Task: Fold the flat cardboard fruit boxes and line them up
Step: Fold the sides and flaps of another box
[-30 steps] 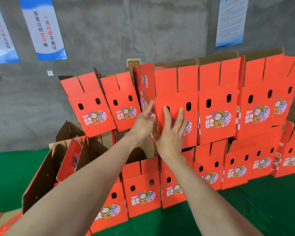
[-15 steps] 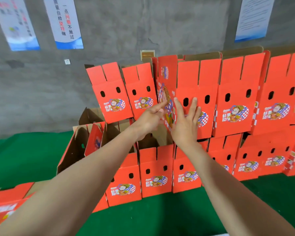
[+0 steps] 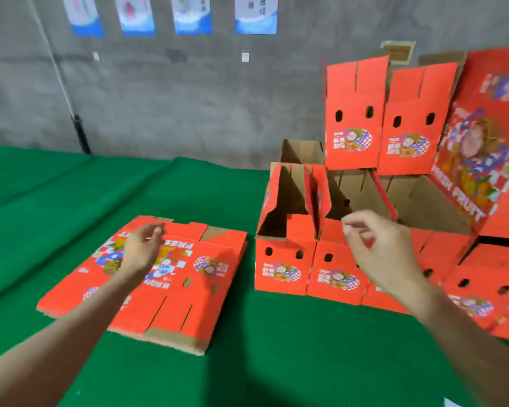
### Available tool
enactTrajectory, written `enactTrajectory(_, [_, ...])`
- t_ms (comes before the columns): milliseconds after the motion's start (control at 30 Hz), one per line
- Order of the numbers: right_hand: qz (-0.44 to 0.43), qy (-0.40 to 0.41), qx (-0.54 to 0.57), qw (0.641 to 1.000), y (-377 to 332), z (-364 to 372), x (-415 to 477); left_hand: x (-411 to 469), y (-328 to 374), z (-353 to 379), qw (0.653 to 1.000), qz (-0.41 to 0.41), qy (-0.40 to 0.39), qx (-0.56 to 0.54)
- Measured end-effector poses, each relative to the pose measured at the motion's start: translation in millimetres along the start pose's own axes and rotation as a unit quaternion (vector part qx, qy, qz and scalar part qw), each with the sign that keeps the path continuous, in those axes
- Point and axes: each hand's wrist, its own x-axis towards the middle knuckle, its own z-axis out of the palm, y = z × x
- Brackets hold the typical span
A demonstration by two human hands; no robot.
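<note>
A stack of flat red cardboard fruit boxes (image 3: 171, 292) lies on the green cloth at the left. My left hand (image 3: 141, 248) hovers over the stack with loosely curled fingers and holds nothing. My right hand (image 3: 376, 248) hangs in the air in front of the folded red boxes (image 3: 282, 268), fingers loosely curled and empty. The folded boxes stand in a bottom row with a second row (image 3: 353, 118) stacked on top at the right.
A green cloth (image 3: 71, 195) covers the table. A grey concrete wall (image 3: 188, 98) with several posters rises behind it. A large red box face (image 3: 482, 148) leans at the far right. A black pole (image 3: 80, 136) stands at the wall.
The view has swung left and down. Both hands have left the upper row of folded boxes and come down, the left one now over the flat stack.
</note>
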Motion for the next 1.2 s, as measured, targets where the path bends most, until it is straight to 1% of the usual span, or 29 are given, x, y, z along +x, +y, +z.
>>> enactTrajectory(67, [-0.028, -0.069, 0.005, 0.997, -22.1, 46.0, -7.1, 0.4, -59.1, -23.2, 0.996, -0.046, 0.027, 0.066])
enactTrajectory(133, [-0.038, -0.128, 0.009, 0.991, -40.2, 89.4, -13.2, -2.3, -97.4, -40.2, 0.991, -0.064, 0.050, 0.103])
enactTrajectory(233, [-0.032, -0.197, 0.008, 0.980, -60.1, 145.3, -22.6, 5.2, -125.0, -61.6, 0.985, -0.077, 0.080, 0.133])
enactTrajectory(300, [-0.005, -0.238, 0.001, 0.971, -67.1, 175.3, -31.3, 18.3, -137.1, -70.1, 0.982, -0.078, 0.071, 0.154])
enactTrajectory(367, [0.027, -0.278, -0.007, 0.960, -69.2, 197.2, -42.1, 32.4, -145.9, -70.2, 0.980, -0.066, 0.029, 0.185])
enactTrajectory(433, [0.055, -0.317, -0.024, 0.946, -67.3, 211.1, -52.3, 41.1, -152.5, -59.1, 0.969, -0.040, -0.053, 0.238])
enactTrajectory(467, [0.068, -0.334, -0.036, 0.940, -65.5, 215.8, -56.5, 43.5, -155.3, -50.7, 0.950, -0.016, -0.101, 0.294])
enactTrajectory(533, [0.097, -0.355, -0.060, 0.928, -59.6, 221.6, -64.6, 42.8, -163.5, -28.9, 0.898, 0.034, -0.189, 0.397])
enactTrajectory(567, [0.113, -0.360, -0.070, 0.923, -56.3, 223.8, -68.3, 36.9, -167.4, -17.8, 0.878, 0.049, -0.222, 0.422])
enactTrajectory(600, [0.129, -0.364, -0.080, 0.919, -52.9, 226.0, -71.3, 26.2, -169.1, -8.9, 0.864, 0.063, -0.240, 0.438])
enactTrajectory(633, [0.144, -0.370, -0.090, 0.913, -49.4, 228.5, -73.2, 12.7, -170.2, -3.0, 0.862, 0.086, -0.238, 0.440])
enactTrajectory(700, [0.176, -0.386, -0.103, 0.900, -41.3, 234.8, -75.1, -12.8, -169.8, 0.7, 0.877, 0.167, -0.197, 0.406])
enactTrajectory(733, [0.195, -0.395, -0.111, 0.891, -37.6, 238.6, -75.3, -19.5, -172.5, -0.9, 0.875, 0.207, -0.176, 0.400])
enactTrajectory(767, [0.219, -0.408, -0.117, 0.878, -34.2, 242.5, -75.6, -19.9, -176.0, -5.1, 0.879, 0.223, -0.151, 0.393])
enactTrajectory(800, [0.248, -0.418, -0.112, 0.867, -32.2, 247.0, -76.4, -13.6, -179.6, -11.2, 0.894, 0.201, -0.126, 0.381])
enactTrajectory(833, [0.283, -0.422, -0.095, 0.856, -30.9, 251.8, -77.6, -4.0, -182.7, -19.1, 0.910, 0.154, -0.094, 0.372])
enactTrajectory(867, [0.322, -0.414, -0.065, 0.849, -29.5, 257.1, -79.4, 6.9, -185.3, -28.6, 0.917, 0.087, -0.077, 0.380])
enactTrajectory(900, [0.359, -0.397, -0.034, 0.844, -29.1, 261.9, -81.9, 18.1, -192.8, -37.3, 0.915, 0.021, -0.074, 0.395])
enactTrajectory(933, [0.389, -0.373, -0.015, 0.842, -29.6, 266.9, -84.3, 27.1, -201.3, -45.2, 0.910, -0.027, -0.084, 0.405])
enactTrajectory(967, [0.417, -0.337, -0.007, 0.844, -30.7, 270.9, -85.7, 31.7, -210.1, -50.7, 0.906, -0.046, -0.100, 0.408])
enactTrajectory(1000, [0.444, -0.291, -0.003, 0.847, -30.3, 275.0, -86.4, 31.4, -218.6, -54.4, 0.908, -0.045, -0.113, 0.402])
enactTrajectory(1067, [0.489, -0.192, 0.013, 0.851, -33.5, 279.6, -83.6, 23.8, -225.9, -59.8, 0.925, -0.019, -0.096, 0.368])
enactTrajectory(1133, [0.493, -0.119, 0.040, 0.861, -42.9, 277.4, -75.2, 18.9, -221.5, -66.8, 0.953, -0.007, -0.014, 0.302])
enactTrajectory(1200, [0.460, -0.074, 0.077, 0.881, -56.1, 269.1, -60.3, 21.9, -209.0, -76.1, 0.969, -0.024, 0.080, 0.233])
